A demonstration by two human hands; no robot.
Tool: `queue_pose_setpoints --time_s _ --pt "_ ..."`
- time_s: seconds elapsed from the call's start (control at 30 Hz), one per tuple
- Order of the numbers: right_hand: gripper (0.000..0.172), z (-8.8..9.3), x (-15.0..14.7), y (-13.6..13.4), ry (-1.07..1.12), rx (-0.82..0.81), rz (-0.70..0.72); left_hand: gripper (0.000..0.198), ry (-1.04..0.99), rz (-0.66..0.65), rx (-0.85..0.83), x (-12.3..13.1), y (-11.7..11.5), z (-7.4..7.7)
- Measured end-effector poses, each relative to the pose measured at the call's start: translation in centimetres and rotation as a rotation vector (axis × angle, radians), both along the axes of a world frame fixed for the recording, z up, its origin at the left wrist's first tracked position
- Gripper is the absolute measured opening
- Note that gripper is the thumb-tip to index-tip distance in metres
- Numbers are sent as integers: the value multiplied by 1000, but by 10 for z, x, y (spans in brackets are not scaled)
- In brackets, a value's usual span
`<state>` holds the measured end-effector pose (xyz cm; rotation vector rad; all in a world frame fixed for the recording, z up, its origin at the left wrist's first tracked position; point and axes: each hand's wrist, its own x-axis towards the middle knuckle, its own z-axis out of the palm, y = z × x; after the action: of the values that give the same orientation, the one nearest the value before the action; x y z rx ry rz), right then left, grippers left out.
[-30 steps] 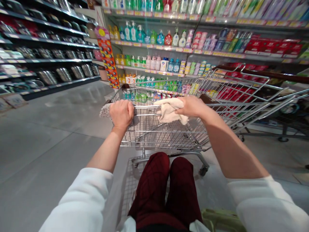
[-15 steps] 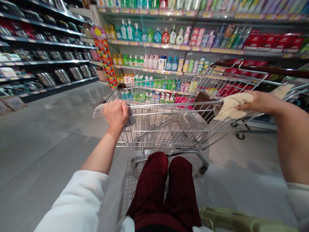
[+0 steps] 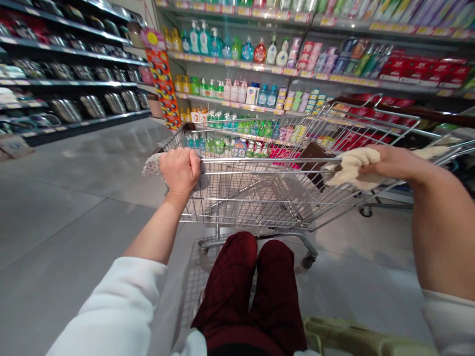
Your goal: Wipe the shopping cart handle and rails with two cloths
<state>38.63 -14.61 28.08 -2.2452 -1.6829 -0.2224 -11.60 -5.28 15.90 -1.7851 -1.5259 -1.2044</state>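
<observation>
A wire shopping cart point(image 3: 241, 201) stands sideways before my knees. At its left end, my left hand point(image 3: 180, 169) is closed in a fist round the top rail, with a grey spotted cloth point(image 3: 151, 165) wrapped between hand and rail. Toward the cart's right end, my right hand point(image 3: 389, 160) grips a bunched cream cloth point(image 3: 358, 165), which lies over the top rail. My right fingertips are partly hidden in its folds. Inside the cart's right side is a dark brown panel point(image 3: 314, 160).
A second cart with a brown handle point(image 3: 430, 112) stands behind on the right. Shelves of pump bottles point(image 3: 230, 91) face me; pots point(image 3: 92, 106) fill the left shelving. A pale green plastic piece point(image 3: 345, 331), perhaps a stool, is beside my right thigh.
My right hand has slid a little left along the rail, and the cream cloth is more bunched. The left hand keeps its grip. The shelf background has shifted slightly right in view.
</observation>
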Motion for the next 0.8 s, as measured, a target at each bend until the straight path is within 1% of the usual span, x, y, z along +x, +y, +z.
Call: queue_pose_setpoints --time_s 0.07,0.1,0.23,0.3,0.37,0.43,0.63,0.73,0.8 --pt "31 1 -19 1 -6 -150 66 34 -18 -4 -6 0 0 0" --pt "32 2 -31 2 -6 -184 89 34 -24 -9 -10 0 1 0" --pt "30 4 -81 9 -67 -239 167 33 -36 -37 -34 2 -1 1" --pt "25 3 -101 15 -81 -278 246 34 -22 -36 -46 3 -2 2" --pt "23 1 -117 20 -90 -283 334 34 -11 -23 -55 4 -2 2" --pt "24 -1 -132 26 -98 -291 394 35 -15 -19 -58 5 -3 2" --pt "35 -7 -186 40 -161 -282 483 35 7 11 26 5 -1 -1" --pt "38 -13 -219 47 -185 -256 532 35 23 27 53 6 0 -2" --pt "38 -19 -245 51 -202 -203 558 35 29 32 51 6 0 -2"
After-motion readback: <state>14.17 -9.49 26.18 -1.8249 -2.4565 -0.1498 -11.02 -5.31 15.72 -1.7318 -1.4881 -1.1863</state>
